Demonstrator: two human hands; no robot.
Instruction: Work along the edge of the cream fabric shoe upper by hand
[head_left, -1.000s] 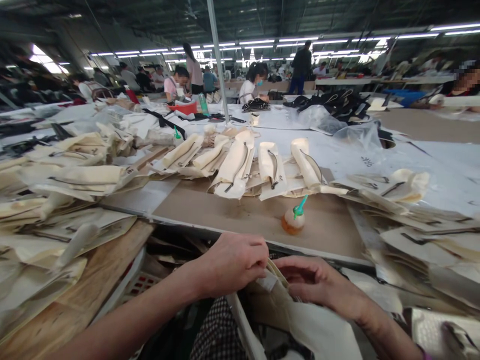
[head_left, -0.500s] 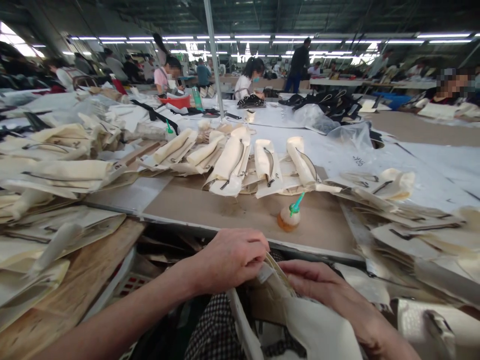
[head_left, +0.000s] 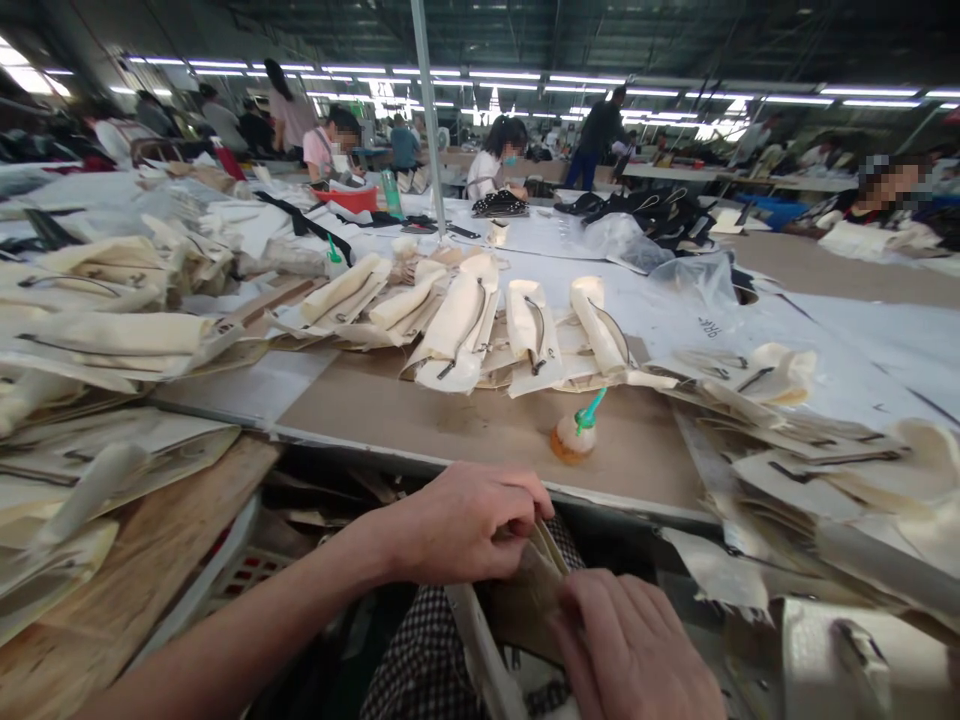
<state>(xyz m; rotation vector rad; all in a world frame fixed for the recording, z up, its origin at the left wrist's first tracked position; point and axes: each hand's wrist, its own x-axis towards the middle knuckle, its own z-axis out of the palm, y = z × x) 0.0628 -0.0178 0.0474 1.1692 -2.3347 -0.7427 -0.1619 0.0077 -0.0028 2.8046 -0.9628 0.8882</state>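
- Our left hand (head_left: 469,525) is closed in a pinch, thumb and fingertips clamped on the upper edge of a tan piece (head_left: 534,590) that stands up between our two hands, below the table's near edge.
- Our right hand (head_left: 634,650) lies over the lower part of the same piece with its back to the camera. The fingers are hidden, so we cannot tell whether it grips or only presses.
- The piece sits over our lap, just above a checked cloth (head_left: 427,660).
- Beyond the hands, the table (head_left: 465,425) carries a small glue bottle (head_left: 576,432) with a green nozzle, upright and near the edge.
- Behind the bottle lies a row of cream pieces (head_left: 461,320), and a loose stack (head_left: 825,480) spreads to our right.
- Other people (head_left: 499,160) work at tables well apart from us.
- As we judge it, the pinch holds only a narrow edge, so a tug from the right hand could pull the piece free and drop it under the table.
- The bottle stands close to where a hand would rise. A knock could tip it and smear glue on the pieces nearby.
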